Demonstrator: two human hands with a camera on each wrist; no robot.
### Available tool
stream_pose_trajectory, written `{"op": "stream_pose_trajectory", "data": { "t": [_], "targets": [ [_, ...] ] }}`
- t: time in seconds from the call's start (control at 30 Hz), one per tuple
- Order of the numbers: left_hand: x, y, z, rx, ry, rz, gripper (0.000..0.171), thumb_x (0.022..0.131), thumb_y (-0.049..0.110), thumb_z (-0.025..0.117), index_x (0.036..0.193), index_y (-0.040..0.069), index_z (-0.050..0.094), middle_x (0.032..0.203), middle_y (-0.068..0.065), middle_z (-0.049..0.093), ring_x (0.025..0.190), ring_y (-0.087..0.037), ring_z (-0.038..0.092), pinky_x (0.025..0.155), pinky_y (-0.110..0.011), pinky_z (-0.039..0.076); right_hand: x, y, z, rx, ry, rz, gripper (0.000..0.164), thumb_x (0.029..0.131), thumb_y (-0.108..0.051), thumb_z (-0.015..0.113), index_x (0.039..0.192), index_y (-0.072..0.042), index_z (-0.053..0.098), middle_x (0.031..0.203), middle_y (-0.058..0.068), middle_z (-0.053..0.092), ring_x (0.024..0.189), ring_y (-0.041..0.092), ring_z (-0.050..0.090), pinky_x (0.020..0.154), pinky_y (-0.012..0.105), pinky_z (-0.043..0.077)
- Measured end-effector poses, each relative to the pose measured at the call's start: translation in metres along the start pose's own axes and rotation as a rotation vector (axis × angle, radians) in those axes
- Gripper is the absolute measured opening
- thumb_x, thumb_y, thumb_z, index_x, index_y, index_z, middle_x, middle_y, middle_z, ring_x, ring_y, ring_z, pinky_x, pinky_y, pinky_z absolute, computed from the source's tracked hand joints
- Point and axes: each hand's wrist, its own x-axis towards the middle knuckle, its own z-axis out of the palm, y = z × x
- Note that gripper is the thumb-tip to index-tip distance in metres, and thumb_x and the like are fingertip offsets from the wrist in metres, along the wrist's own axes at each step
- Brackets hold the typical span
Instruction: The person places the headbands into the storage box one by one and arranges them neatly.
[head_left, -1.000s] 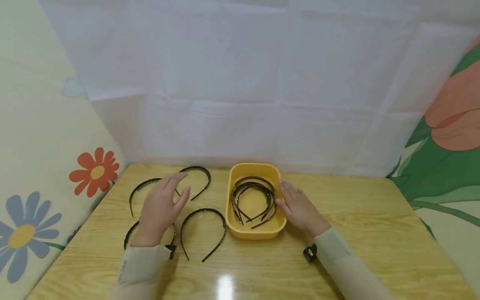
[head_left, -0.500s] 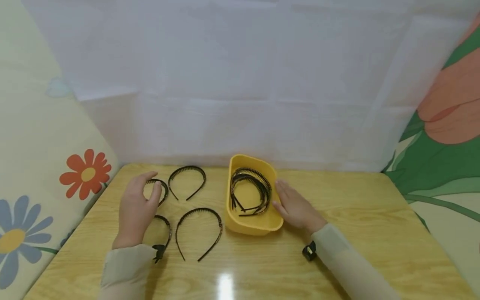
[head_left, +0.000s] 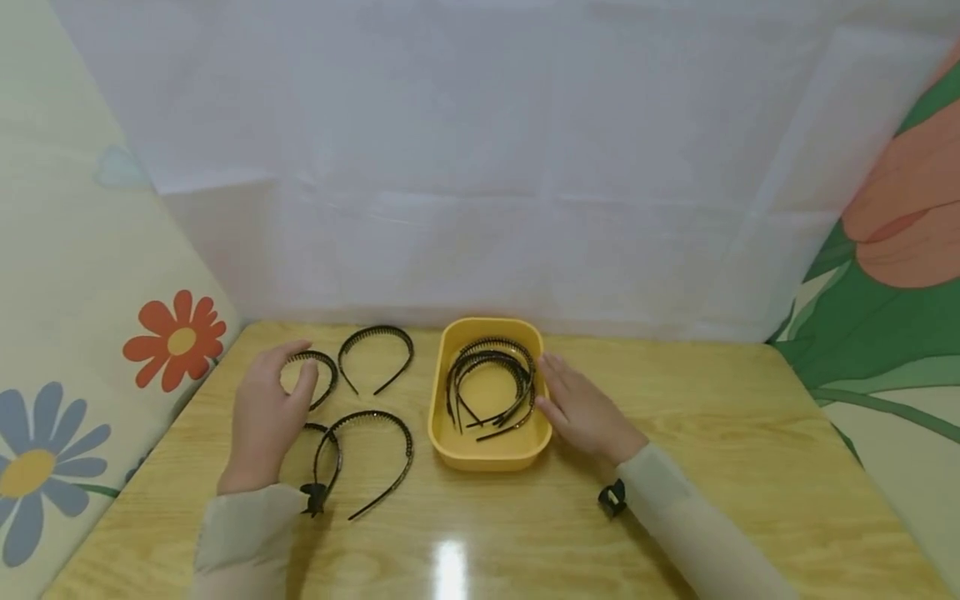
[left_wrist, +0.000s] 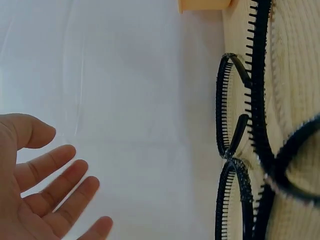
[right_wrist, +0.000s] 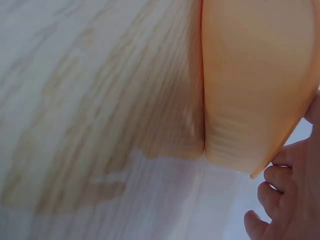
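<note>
My left hand [head_left: 262,417], fingers spread and holding nothing, hovers over the left group of black toothed headbands. It partly hides the back left headband [head_left: 333,377]. Beside that one lies another headband [head_left: 412,348], farther back. The front right headband [head_left: 408,442] overlaps the front left headband [head_left: 339,463], which is partly behind my hand and wrist. My right hand [head_left: 588,408] rests against the right side of the yellow plastic bin [head_left: 491,462], fingertips at its rim. Inside the bin, several black headbands [head_left: 495,342] lie in an overlapping pile.
The wood-grain table [head_left: 675,417] extends to the right of the bin. A white sheet [head_left: 450,208] hangs behind the table's back edge. Flower-printed cloth [head_left: 67,333] stands along the left side, with more printed cloth [head_left: 907,350] at the right.
My left hand has moved left over the headbands. The bin tipped briefly, now sits level and farther left, with my right hand still against it. The front right headband has shifted left onto its neighbour.
</note>
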Motion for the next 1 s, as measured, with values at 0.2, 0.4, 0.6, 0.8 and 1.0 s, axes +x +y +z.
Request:
{"op": "stream_pose_trajectory", "data": {
  "t": [0.2, 0.4, 0.6, 0.8, 1.0],
  "targets": [
    [0.009, -0.019, -0.019, 0.087, -0.171, -0.105, 0.048, 0.107, 0.027, 0.047, 0.142, -0.005, 0.052, 0.14, -0.035, 0.05, 0.115, -0.054, 0.052, 0.088, -0.069, 0.045, 0.003, 0.001, -0.001, -0.04, -0.018, 0.009, 0.065, 0.11, -0.038, 0.035, 0.159, 0.002, 0.021, 0.165, 0.021, 0.021, 0.152, 0.039, 0.021, 0.124, 0.054, 0.022],
    [0.031, -0.056, -0.037, 0.166, -0.311, -0.167, 0.057, 0.107, 0.031, 0.043, 0.145, -0.012, 0.044, 0.143, -0.042, 0.042, 0.124, -0.06, 0.043, 0.087, -0.072, 0.045, 0.005, 0.002, -0.003, -0.072, -0.025, 0.023, 0.065, 0.11, -0.038, 0.035, 0.16, 0.001, 0.021, 0.165, 0.018, 0.019, 0.152, 0.038, 0.022, 0.124, 0.054, 0.022],
    [0.045, -0.094, -0.053, 0.244, -0.425, -0.246, 0.062, 0.106, 0.032, 0.039, 0.145, -0.017, 0.037, 0.143, -0.043, 0.039, 0.121, -0.061, 0.043, 0.086, -0.07, 0.045, 0.005, 0.002, -0.006, -0.083, -0.046, 0.021, 0.065, 0.11, -0.038, 0.034, 0.16, 0.001, 0.02, 0.166, 0.019, 0.02, 0.152, 0.037, 0.022, 0.123, 0.054, 0.022],
    [0.053, -0.114, -0.06, 0.265, -0.521, -0.295, 0.067, 0.105, 0.035, 0.036, 0.14, -0.023, 0.036, 0.14, -0.046, 0.039, 0.117, -0.062, 0.044, 0.091, -0.072, 0.043, 0.007, 0.004, -0.005, -0.111, -0.059, 0.02, 0.066, 0.11, -0.04, 0.034, 0.161, 0.0, 0.018, 0.166, 0.018, 0.02, 0.152, 0.037, 0.021, 0.124, 0.054, 0.022],
    [0.054, -0.129, -0.057, 0.29, -0.656, -0.273, 0.069, 0.107, 0.034, 0.037, 0.135, -0.029, 0.036, 0.136, -0.049, 0.038, 0.118, -0.065, 0.043, 0.095, -0.072, 0.043, 0.006, 0.004, -0.005, -0.122, -0.065, 0.012, 0.068, 0.11, -0.042, 0.034, 0.16, 0.001, 0.019, 0.166, 0.019, 0.02, 0.152, 0.038, 0.021, 0.123, 0.055, 0.022]
  ]
}}
